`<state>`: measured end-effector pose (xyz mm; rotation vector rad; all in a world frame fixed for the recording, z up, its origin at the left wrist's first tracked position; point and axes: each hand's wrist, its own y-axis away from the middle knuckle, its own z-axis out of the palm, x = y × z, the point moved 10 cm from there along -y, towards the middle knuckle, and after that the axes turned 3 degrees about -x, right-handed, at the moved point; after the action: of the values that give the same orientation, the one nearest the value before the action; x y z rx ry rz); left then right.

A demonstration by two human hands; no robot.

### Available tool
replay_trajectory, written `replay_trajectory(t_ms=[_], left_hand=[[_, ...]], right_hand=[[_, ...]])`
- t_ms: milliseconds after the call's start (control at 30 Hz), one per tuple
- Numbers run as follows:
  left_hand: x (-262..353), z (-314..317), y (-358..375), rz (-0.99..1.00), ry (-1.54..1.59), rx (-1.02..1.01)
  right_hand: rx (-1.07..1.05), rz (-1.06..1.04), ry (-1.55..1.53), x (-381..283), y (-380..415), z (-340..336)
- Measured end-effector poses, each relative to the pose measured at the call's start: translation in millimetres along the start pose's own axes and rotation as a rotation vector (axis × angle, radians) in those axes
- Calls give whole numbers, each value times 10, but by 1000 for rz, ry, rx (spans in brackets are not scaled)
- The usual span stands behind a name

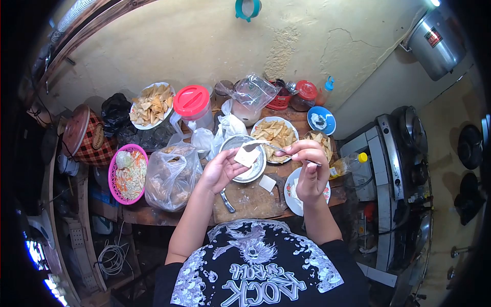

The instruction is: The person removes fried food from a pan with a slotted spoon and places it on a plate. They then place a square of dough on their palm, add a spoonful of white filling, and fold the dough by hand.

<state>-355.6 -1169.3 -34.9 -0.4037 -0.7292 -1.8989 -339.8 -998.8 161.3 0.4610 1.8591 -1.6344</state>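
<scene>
A pale square pastry wrapper (246,157) lies across the fingers of my left hand (219,173), which supports it over a metal bowl (251,178). In my right hand (311,176) is a thin metal spoon (272,147), pinched by its handle. Its tip reaches over the wrapper's upper edge, and what it carries is too small to make out. Below the hands, another square wrapper (267,183) rests on a wooden board (245,204), with a knife (228,201) at the board's left side. A floral plate (293,205) sits partly behind my right wrist.
Folded triangular pastries fill a back-left plate (152,105) and a middle plate (275,132). To the left are a pink basket (112,174) of shredded vegetables and a stuffed plastic bag (174,176). A yellow-capped bottle (348,165) and a stove (391,153) stand right.
</scene>
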Motion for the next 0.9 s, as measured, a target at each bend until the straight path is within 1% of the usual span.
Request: replay_trajectory(t_ms=[100,400,500,600,900], left_hand=[[-2,9,9,-5,-11,2],[-20,4,26,-1,8,-10],[-30,-10,24,0,13,-4],[-34,-14,25,0,14,1],[-56,-24,15,-11,27,-4]], right_hand=[[-99,-11,27,26,25,46],[-92,4,32,57,58,47],[-20,10,2,45,56,20],[-94,20,30,72,76,57],[-122,33,66,99,96,95]])
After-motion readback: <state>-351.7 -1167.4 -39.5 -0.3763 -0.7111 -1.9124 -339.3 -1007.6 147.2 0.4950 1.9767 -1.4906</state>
